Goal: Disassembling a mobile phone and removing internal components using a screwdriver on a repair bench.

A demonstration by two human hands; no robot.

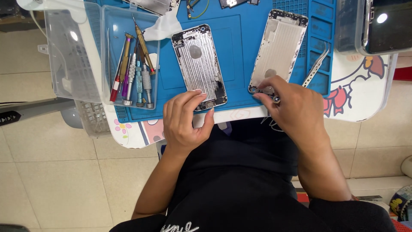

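Note:
Two bare metal phone housings lie on a blue work mat (240, 47). My left hand (185, 121) rests its fingertips on the near end of the left housing (198, 64), steadying it. My right hand (296, 109) is closed around a small screwdriver (276, 99), its tip at the near end of the right housing (279, 47). Both housings lie flat with their inner sides up.
A clear plastic tray (128, 103) at the left holds several precision screwdrivers (136, 77). Metal tweezers (316, 66) lie on the mat right of the right housing. A clear box (371, 25) with a phone stands at the top right. White tissue (163, 28) lies by the tray.

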